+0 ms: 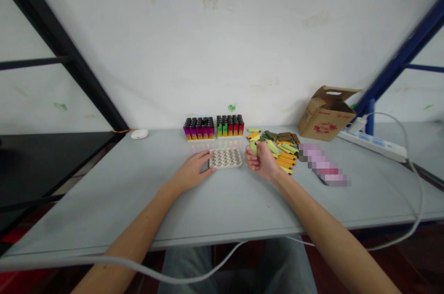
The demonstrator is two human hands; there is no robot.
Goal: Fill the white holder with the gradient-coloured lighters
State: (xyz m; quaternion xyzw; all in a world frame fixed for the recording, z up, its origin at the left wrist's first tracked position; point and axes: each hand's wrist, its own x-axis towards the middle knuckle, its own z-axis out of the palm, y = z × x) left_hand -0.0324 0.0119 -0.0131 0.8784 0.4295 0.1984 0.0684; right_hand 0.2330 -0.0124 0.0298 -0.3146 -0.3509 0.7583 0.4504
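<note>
A pale tray (225, 158) with rows of small empty slots lies on the grey table in front of me. My left hand (192, 171) rests at its left end, fingers apart, thumb and fingertips touching the edge. To the right of the tray, my right hand (262, 160) is closed on a light green lighter (253, 147). Beside and behind that hand lies a loose pile of lighters (286, 160) in yellow, orange, green and brown. Two filled trays stand at the back: purple and orange lighters (199, 130) on the left, green and red lighters (230, 127) on the right.
An open cardboard box (319, 120) stands at the back right, near a white power strip (378, 144) with a cable. A blurred pink object (322, 164) lies right of the pile. A white case (139, 134) sits at the back left. Another cable crosses the table's front edge.
</note>
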